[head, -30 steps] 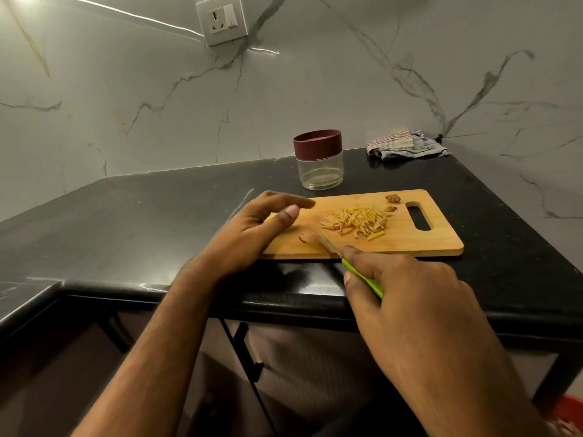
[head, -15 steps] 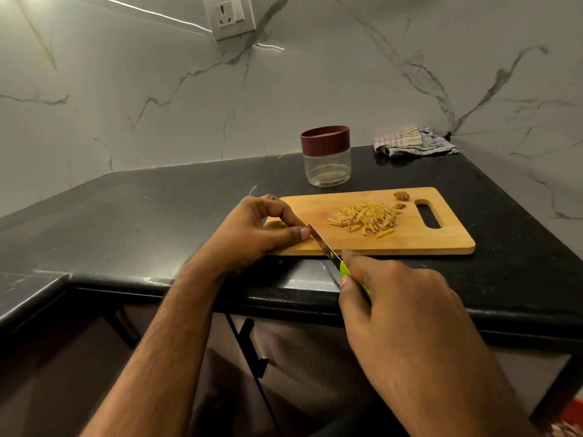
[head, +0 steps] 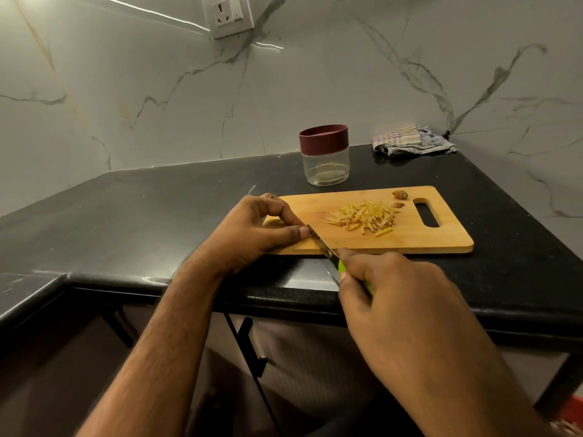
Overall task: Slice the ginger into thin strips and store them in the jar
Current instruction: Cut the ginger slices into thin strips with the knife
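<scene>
While both hands work at the near left corner of the board, the scene reads left to right:
Left hand (head: 255, 228): fingers curled, fingertips bunched on the cutting board (head: 419, 238) at its left end, thumb tip touching the blade; whether it pinches a piece of ginger under the fingers cannot be told.
Knife (head: 321, 244): thin blade slanting from the left thumb down to a green handle, crossing the board's near edge.
Right hand (head: 397, 298): wrapped around the green handle, forefinger laid along the top.
Ginger strips (head: 362, 217): pale yellow, short, thin sticks in a loose heap on the board's middle right, two brown knobbly offcuts (head: 400, 194) just beyond, near the handle slot.
Jar (head: 325, 154): clear, maroon lid on, upright on the black surface (head: 157, 212) just behind the board.
Cloth (head: 410, 141): crumpled at the far right corner.
Change: one second ago the left hand was open and lifted; now it is curled against the blade, which lies further left.
</scene>
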